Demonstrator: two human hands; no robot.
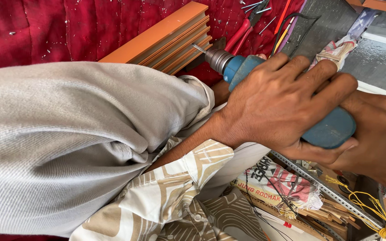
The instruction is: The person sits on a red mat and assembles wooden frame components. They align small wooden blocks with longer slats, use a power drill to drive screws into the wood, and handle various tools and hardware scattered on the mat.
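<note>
Grey trouser cloth over a raised knee [68, 143] fills the near side of the head view, with a patterned cream sleeve [175, 187] just below it. Past the knee, the left hand [282, 102] lies over the top of a blue power drill [291, 102], its fingers [331, 76] curled down and clamped round the body. The right hand [376, 134] grips the rear end of the drill from behind, its fingers wrapped under the left hand's thumb, closed on the tool. Beyond the left fingertips, the metal chuck [217, 59] and thin drill bit [198, 48] point at the end of a stack of orange ribbed profiles [166, 40]; whether the bit touches it I cannot tell. The stack rests on a red cloth [68, 27]. Above the knuckles lie red-handled pliers [240, 35] and loose nails [255, 6]. Below the right fingers sit a perforated metal strip [318, 180], a printed sack [282, 183] and yellow cord [371, 207].
</note>
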